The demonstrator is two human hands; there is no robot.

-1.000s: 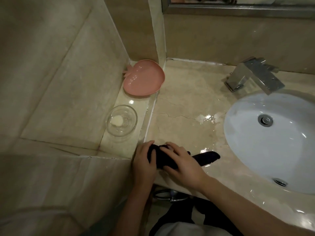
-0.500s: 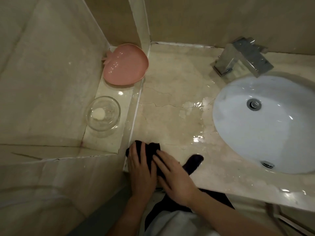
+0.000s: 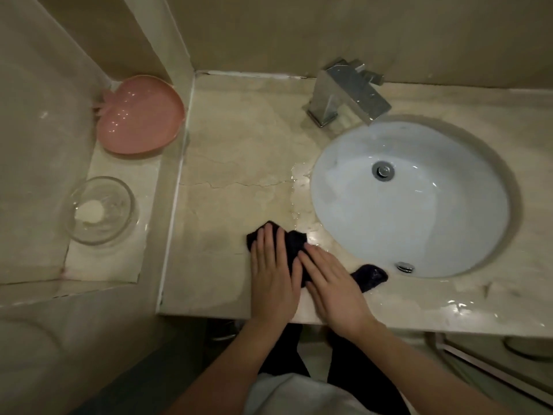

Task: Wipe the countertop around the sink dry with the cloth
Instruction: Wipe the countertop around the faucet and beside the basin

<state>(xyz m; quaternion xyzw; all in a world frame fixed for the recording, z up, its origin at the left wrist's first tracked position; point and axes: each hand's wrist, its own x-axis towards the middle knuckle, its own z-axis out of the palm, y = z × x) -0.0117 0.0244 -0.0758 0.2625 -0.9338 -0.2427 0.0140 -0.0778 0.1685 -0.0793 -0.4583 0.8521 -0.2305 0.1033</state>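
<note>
A dark cloth (image 3: 294,244) lies flat on the beige marble countertop (image 3: 233,163), just left of the white oval sink (image 3: 410,202). My left hand (image 3: 273,277) presses flat on the cloth's left part, fingers stretched forward. My right hand (image 3: 335,286) presses flat on its middle, and one cloth end sticks out to the right of it near the sink's front rim. Water glistens on the stone along the sink's left edge and on the front strip at the right.
A chrome faucet (image 3: 347,94) stands behind the sink. On a lower ledge at the left sit a pink fruit-shaped dish (image 3: 139,115) and a clear glass bowl (image 3: 101,209) with a white piece of soap. Walls close in at the left and back.
Both hands have slid the cloth to the right along the counter's front, from the left corner toward the sink. The camera view has shifted as well.
</note>
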